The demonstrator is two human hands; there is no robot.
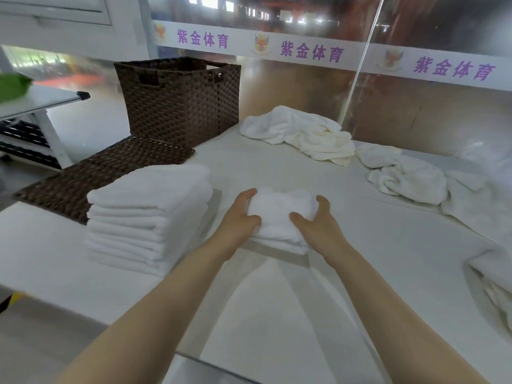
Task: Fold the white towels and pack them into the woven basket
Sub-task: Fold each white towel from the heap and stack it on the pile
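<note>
A folded white towel (279,214) lies on the white table (277,314) in front of me. My left hand (239,217) grips its left side and my right hand (318,223) grips its right side, fingers curled round the edges. To the left stands a stack of several folded white towels (146,214). The dark brown woven basket (180,101) stands open at the back left of the table. Crumpled white towels lie at the back (302,134) and at the right (407,176).
The basket's flat woven lid (91,173) lies on the table between basket and stack. Another towel (496,281) hangs at the table's right edge. A white shelf unit (33,117) stands off to the left. A glass wall (415,106) closes the back.
</note>
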